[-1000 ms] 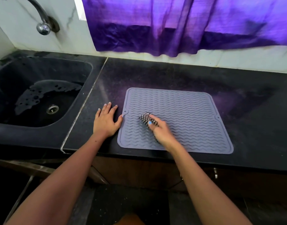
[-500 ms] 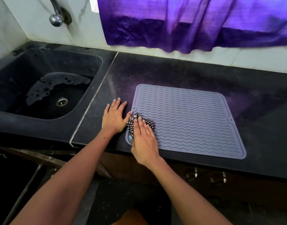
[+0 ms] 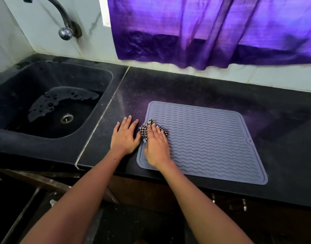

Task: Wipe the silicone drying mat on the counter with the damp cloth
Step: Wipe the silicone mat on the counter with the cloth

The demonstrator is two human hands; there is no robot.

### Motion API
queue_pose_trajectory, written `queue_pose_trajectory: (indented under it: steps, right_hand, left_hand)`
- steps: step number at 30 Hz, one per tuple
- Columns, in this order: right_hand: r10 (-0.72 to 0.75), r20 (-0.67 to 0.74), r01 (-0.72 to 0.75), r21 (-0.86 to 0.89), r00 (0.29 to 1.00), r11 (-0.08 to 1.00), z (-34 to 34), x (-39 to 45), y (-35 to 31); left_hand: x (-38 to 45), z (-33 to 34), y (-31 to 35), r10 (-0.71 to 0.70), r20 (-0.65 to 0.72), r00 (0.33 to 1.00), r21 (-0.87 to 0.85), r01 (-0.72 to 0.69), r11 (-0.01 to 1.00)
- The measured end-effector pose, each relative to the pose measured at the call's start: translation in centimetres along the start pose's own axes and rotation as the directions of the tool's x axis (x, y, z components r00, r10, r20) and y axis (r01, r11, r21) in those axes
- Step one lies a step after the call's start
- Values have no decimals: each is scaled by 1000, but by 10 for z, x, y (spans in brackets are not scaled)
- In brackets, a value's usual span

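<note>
Wiping step underway: right hand presses checked damp cloth flat-fingered on grey ribbed silicone mat; left hand, flat, just beside. Next likely: sweep rightward.

The right hand presses a checked cloth onto the grey mat's left edge, the left hand flat on the counter beside it.

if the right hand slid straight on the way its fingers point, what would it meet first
Beyond the cloth under the right hand, only bare mat, then its far edge and open counter; the way looks free up to the wall.
</note>
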State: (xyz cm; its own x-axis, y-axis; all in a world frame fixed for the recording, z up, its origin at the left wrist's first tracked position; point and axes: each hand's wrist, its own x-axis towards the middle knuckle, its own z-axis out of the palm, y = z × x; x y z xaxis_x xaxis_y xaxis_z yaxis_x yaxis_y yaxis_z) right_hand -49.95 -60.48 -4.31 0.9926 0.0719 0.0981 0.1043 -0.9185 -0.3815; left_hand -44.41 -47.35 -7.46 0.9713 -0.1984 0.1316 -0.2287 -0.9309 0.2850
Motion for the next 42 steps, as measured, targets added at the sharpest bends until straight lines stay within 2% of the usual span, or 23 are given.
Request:
queue_pose_trajectory:
  steps: [2,4,6,8,9,10,11,12,13,14,16,17,19,21,23,28,30,32,34,36,38,40,42]
  right_hand:
    - [-30,-12,29,-70,999,997,9,-3,2]
    - [-48,-30,47,-9,998,999,10,0,5]
    - [-50,-8,51,122,999,991,4,6,10]
    - [33,46,-48,366,998,929,-4,17,12]
    - [128,88,-155,548,988,822,-11,23,12]
    - [237,127,-252,731,963,634,-19,29,10]
    - [339,154,-297,854,928,426,-27,36,9]
    - [434,146,-297,905,889,303,-32,44,9]
    - [491,97,-285,902,866,324,-37,51,9]
    - [499,16,-275,849,867,451,-40,56,10]
    - [371,-120,-228,605,921,763,-41,60,12]
    - [272,-119,-191,456,955,869,-37,60,14]
    - [126,0,-124,179,992,976,-22,56,18]
    - [81,90,-83,22,993,996,-6,53,22]
    - [77,93,-77,-6,993,997,1,54,25]
    - [33,120,-41,64,992,997,-4,63,32]
    - [76,170,-114,230,983,967,-13,68,32]
    - [223,190,-293,571,956,767,-28,76,30]
    - [397,112,-331,772,911,543,-41,85,31]
    - [426,-19,-299,684,905,666,-46,91,32]
    - [281,-78,-223,426,956,877,-43,92,32]
    - [134,6,-132,198,991,971,-29,89,33]
    - [87,123,-96,69,989,993,-12,81,34]
  left_hand:
    - [0,0,0,3,18,1000,12,-3,1000]
    - [-1,-1,0,8,23,1000,17,-8,1000]
    - [-1,-2,2,15,27,1000,14,-15,1000]
    - [-1,-3,3,14,29,999,12,-15,1000]
    - [-2,-4,4,18,31,999,13,-18,1000]
    - [-2,-5,5,23,34,999,13,-23,1000]
    - [-3,-6,5,26,33,999,9,-26,1000]
    - [-3,-6,5,27,32,999,4,-27,1000]
    - [-3,-6,5,27,30,999,-2,-27,1000]
    - [-3,-6,5,27,29,999,-9,-27,1000]
    - [-2,-5,4,30,33,999,-6,-30,1000]
    - [-1,-4,4,31,32,999,6,-31,999]
    - [0,-1,2,30,34,999,36,-32,999]
    - [1,3,0,34,29,999,61,-36,998]
    - [2,5,-1,40,30,999,77,-42,996]
    - [2,3,1,32,42,999,86,-36,996]
    - [1,1,2,25,47,999,84,-29,996]
    - [0,-2,3,23,48,999,66,-27,997]
    - [-1,-3,3,21,44,999,38,-23,999]
    - [-1,-4,3,23,41,999,28,-24,999]
    - [-1,-3,3,23,46,999,27,-24,999]
    - [-1,-2,2,22,44,999,23,-23,999]
    - [1,0,1,26,34,999,27,-27,999]
